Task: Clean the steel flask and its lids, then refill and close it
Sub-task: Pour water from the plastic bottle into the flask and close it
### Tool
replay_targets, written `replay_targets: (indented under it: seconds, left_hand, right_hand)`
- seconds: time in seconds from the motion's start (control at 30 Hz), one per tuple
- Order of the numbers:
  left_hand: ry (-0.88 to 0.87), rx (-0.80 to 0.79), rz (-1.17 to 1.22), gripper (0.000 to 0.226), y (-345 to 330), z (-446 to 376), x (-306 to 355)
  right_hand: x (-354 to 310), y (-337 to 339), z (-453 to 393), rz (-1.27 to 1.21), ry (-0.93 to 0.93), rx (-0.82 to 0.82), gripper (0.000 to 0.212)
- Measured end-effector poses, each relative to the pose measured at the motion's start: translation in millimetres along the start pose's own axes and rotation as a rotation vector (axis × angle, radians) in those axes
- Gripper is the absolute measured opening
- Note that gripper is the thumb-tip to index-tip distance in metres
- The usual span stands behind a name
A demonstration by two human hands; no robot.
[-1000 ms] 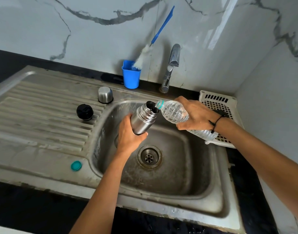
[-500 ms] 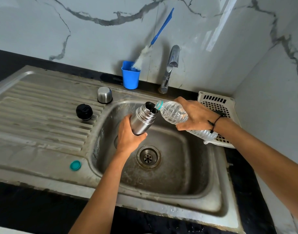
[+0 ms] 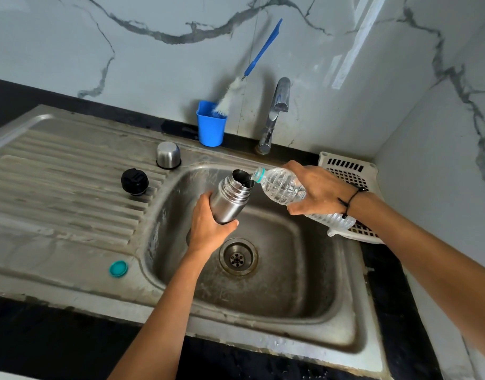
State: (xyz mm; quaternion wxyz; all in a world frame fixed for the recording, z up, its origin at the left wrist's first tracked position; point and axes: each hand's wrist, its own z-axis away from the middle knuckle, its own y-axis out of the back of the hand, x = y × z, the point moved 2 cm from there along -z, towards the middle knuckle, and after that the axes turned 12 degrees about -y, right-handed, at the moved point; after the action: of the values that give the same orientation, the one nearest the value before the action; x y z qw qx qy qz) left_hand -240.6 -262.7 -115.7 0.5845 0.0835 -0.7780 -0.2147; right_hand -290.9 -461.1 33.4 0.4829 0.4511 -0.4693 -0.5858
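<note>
1. The flask (image 3: 230,200), open at the mouth and tilted to the upper right, is held over the sink (image 3: 343,270) basin just above centre frame, a little up from the drain (image 3: 238,256).
2. The left hand (image 3: 208,231) grips the flask's lower body, fingers curled behind it and thumb wrapped across the front.
3. The right hand (image 3: 317,192) grips a clear bottle (image 3: 284,186) around its middle, fingers clamped over the ribbed plastic; the bottle lies nearly level, its neck touching or just above the flask's rim.
4. Judged from this, the refill step is in hand: water goes from bottle to flask. The stream itself is too faint to make out, and the fill level inside cannot be seen.
5. Both lids wait on the draining board at left of centre: the black stopper (image 3: 135,181) nearer the ribs, the steel cap (image 3: 168,154) above it beside the basin's corner.
6. A teal bottle top (image 3: 118,268) lies on the board's lower edge, well apart from the lids.
7. Beyond, at the wall: a blue cup (image 3: 210,127) with a brush (image 3: 252,67) leaning out of it, the tap (image 3: 274,113) to its right, and a white basket (image 3: 345,165) at right, partly behind the right wrist.
8. The next move likely calls for righting the bottle before the flask overflows, setting it down, then reaching left for the stopper and screwing it in, the cap after. Keeping the flask over the basin would catch any spill.
</note>
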Motion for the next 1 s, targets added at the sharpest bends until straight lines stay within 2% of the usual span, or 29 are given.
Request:
replay_targets:
  seconds: [1.0]
  left_hand:
    - [-0.044, -0.038, 0.02, 0.083, -9, 5, -13]
  right_hand:
    - [-4, 4, 9, 0.081, -0.044, -0.042, 0.075]
